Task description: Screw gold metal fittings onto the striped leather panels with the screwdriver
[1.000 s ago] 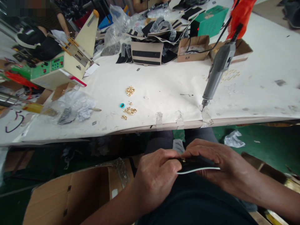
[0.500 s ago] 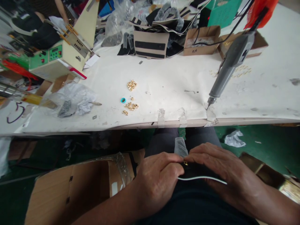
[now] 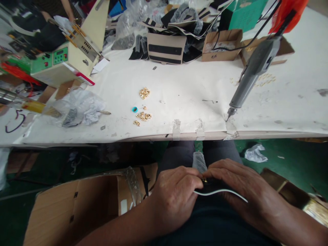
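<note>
Low over my lap, my left hand [image 3: 176,194] is closed on the near side of a dark flat piece with a thin white edge [image 3: 216,192]. My right hand [image 3: 241,188] grips the same piece from the other side, its fingers wrapped over the top. Between my fingertips shows a small gold metal fitting [image 3: 204,179]. A strip in clear plastic wrap [image 3: 199,162] sticks up just beyond the fingers. Most of the dark piece is hidden by my hands, so its full shape cannot be made out.
A grey electric screwdriver [image 3: 252,73] hangs bit-down over the white table [image 3: 184,85]. Gold fittings [image 3: 144,116] lie in small piles beside a blue ring [image 3: 134,109]. Striped flat pieces [image 3: 167,49] and cardboard boxes [image 3: 221,44] stand behind. An open carton [image 3: 58,205] sits lower left.
Both hands stay on the dark piece with only a slight shift. The view has moved a little; nothing has been let go.
</note>
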`<state>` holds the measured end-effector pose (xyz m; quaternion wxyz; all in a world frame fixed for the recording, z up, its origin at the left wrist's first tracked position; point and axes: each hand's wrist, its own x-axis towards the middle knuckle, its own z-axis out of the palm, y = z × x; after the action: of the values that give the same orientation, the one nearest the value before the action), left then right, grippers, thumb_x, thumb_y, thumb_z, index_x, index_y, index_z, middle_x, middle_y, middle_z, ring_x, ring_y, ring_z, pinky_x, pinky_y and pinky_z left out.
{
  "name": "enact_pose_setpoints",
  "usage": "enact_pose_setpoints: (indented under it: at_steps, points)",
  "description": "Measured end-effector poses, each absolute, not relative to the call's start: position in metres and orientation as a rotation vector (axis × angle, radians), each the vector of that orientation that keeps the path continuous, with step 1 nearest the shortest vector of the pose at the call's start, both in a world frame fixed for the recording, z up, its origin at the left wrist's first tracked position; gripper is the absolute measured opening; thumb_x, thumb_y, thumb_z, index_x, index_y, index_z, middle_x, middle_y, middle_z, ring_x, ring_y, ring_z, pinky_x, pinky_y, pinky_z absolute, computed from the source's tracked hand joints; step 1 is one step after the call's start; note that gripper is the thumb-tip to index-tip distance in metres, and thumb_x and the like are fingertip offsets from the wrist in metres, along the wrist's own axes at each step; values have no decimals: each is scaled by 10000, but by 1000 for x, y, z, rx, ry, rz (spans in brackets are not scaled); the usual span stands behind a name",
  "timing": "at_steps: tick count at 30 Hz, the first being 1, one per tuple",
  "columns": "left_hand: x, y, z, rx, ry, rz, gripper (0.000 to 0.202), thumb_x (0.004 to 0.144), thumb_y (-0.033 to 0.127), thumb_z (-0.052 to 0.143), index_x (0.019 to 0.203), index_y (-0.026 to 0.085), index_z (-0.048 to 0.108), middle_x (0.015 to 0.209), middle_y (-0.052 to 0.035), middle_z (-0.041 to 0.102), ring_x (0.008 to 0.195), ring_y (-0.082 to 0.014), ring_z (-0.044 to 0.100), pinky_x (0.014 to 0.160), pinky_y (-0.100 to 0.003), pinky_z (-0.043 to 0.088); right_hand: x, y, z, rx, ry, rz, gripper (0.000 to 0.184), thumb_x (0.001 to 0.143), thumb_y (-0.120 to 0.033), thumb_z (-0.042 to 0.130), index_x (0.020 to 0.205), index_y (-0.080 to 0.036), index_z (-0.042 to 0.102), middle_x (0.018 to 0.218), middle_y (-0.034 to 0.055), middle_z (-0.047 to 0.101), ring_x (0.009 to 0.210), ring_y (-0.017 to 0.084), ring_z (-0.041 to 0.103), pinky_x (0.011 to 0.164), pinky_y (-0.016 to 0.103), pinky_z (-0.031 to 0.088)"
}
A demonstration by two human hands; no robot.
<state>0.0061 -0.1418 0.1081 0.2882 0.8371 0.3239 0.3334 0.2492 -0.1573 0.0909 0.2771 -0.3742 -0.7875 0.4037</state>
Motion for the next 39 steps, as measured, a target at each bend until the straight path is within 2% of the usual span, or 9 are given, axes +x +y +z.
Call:
enact_pose_setpoints:
  at_steps: [4, 6, 9, 12, 14, 22, 30, 36, 39]
  points:
    - [12, -121, 96, 2153, 963, 916, 163, 916, 20, 685, 926, 180, 659, 897, -30, 778, 821, -155, 760, 771, -245, 585, 246, -133, 92, -1064, -2008, 1186, 186, 1081, -216, 553, 1222, -267, 662, 1129, 74, 717, 1029, 223, 702, 877, 316, 567]
    - [15, -99, 91, 2065, 1087, 832, 145, 861, 64, 757, 908, 188, 698, 808, 6, 760, 696, -144, 715, 670, -236, 544, 246, -111, 93, -1159, -1975, 1243, 147, 1081, -275, 557, 1121, -240, 694, 1077, 68, 732, 998, 230, 701, 864, 322, 553]
    - [19, -56, 90, 1845, 1255, 600, 114, 820, 173, 810, 901, 194, 732, 717, 41, 723, 594, -132, 638, 560, -221, 467, 247, -70, 93, -1330, -1971, 1310, 188, 1041, -370, 604, 1006, -215, 705, 955, 39, 744, 893, 226, 692, 794, 316, 520]
    - [21, -14, 88, 1643, 1323, 442, 174, 764, 230, 848, 891, 186, 737, 752, 27, 729, 671, -159, 669, 586, -228, 474, 247, -28, 87, -1402, -1945, 1428, 271, 988, -456, 629, 926, -201, 696, 857, 23, 738, 798, 222, 669, 712, 307, 494]
    - [21, 6, 83, 1536, 1358, 380, 220, 720, 223, 864, 897, 182, 740, 762, 21, 729, 710, -177, 685, 597, -236, 481, 245, -6, 81, -1437, -1946, 1491, 301, 951, -478, 636, 897, -189, 699, 859, 35, 745, 794, 230, 664, 695, 309, 489]
    - [23, 32, 61, 1458, 1424, 295, 246, 651, 185, 883, 830, 180, 714, 714, 16, 700, 681, -197, 682, 551, -246, 470, 228, 25, 66, -1642, -2035, 1433, 196, 860, -351, 664, 772, -177, 692, 741, 47, 707, 712, 218, 626, 621, 305, 421]
    - [26, 38, 62, 1575, 1433, 233, 277, 640, 173, 906, 857, 182, 733, 736, 14, 716, 693, -209, 702, 575, -259, 484, 223, 24, 67, -1760, -2047, 1365, 198, 860, -304, 703, 712, -180, 661, 704, 26, 678, 676, 189, 585, 598, 286, 399]
    - [24, 40, 63, 1773, 1443, 229, 288, 623, 217, 948, 837, 189, 758, 739, 20, 703, 741, -210, 689, 626, -273, 467, 220, 24, 69, -1778, -2050, 1331, 202, 868, -276, 718, 701, -182, 653, 689, 17, 669, 662, 180, 588, 585, 283, 382]
    - [22, 39, 63, 1848, 1459, 232, 320, 627, 267, 959, 888, 203, 785, 790, 10, 725, 783, -224, 699, 648, -284, 486, 219, 25, 66, -1776, -2039, 1322, 177, 856, -265, 730, 719, -181, 657, 706, 23, 682, 681, 190, 614, 594, 284, 392]
